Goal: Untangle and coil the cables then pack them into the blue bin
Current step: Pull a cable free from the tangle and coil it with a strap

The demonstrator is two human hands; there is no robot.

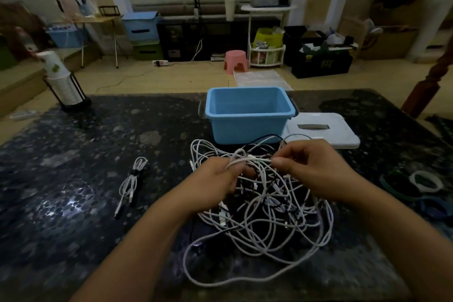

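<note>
Head view: one coiled cable (132, 179) done at left; left hand (215, 179) and right hand (308, 169) pinch strands of the cable tangle (264, 208); blue bin (247, 110) holds nothing yet

Both forearms are bare to the frame edge, no sleeves, with left hand (218, 179) and right hand (316, 169) ungloved.

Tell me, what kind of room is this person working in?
Most likely a lived-in home, perhaps a living room, not a workshop. A pink stool stands on the wooden floor, storage boxes and bags line the far wall, and a stack of paper cups sits on the dark table.
</note>
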